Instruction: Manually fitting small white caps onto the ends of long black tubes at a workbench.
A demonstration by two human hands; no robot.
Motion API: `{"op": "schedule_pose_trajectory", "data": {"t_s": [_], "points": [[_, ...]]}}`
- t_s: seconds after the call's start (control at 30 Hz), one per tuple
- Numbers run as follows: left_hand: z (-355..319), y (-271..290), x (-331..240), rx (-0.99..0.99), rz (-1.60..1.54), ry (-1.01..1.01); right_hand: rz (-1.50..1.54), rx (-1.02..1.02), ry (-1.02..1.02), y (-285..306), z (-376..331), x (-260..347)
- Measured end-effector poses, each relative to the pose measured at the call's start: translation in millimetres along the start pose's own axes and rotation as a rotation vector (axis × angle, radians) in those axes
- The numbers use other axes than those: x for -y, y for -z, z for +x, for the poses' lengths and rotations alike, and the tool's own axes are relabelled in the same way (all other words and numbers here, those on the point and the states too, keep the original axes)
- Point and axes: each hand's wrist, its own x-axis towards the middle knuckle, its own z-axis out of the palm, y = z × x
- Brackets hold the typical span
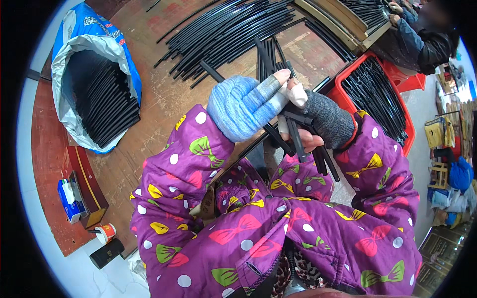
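Observation:
My left hand (pixel 243 105), in a light blue knitted glove, curls over a flat black strip (pixel 212 72) that passes beneath it. Its bare fingertips meet those of my right hand (pixel 325 119), which wears a dark grey fingerless glove and has white wrapping on a fingertip. Several slim black strips (pixel 296 139) are gripped in the right hand, crossing at different angles and sticking out below the fingers. More black strips (pixel 266 58) show just beyond both hands. The palm of the left hand is hidden.
A wide pile of black strips (pixel 233 35) covers the far worn wooden table (pixel 139 171). At left stands a blue-white sack (pixel 57 107) of strips; at right, a red crate (pixel 408 119) of them. A tissue box (pixel 69 201), paper cup (pixel 105 232) and another person (pixel 422 42) are around.

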Motion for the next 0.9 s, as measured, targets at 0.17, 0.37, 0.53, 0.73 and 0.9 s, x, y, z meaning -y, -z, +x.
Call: {"op": "schedule_pose_trajectory", "data": {"t_s": [0.17,0.37,0.53,0.73,0.9], "points": [[2,3,2,-0.096,0.030,0.082,0.010,0.108,0.115,11,9,-3],[6,15,5,-0.194,0.001,0.525,0.134,-0.272,0.487,-3,-2,10],[9,17,-11,-0.144,-0.836,1.023,-0.071,-0.542,0.842,1,-44,30],[21,44,-28,0.125,-1.218,1.274,-0.282,-0.531,1.339,2,-91,57],[14,39,-37,0.190,-1.212,1.323,-0.278,-0.523,1.352,5,-93,52]]}}
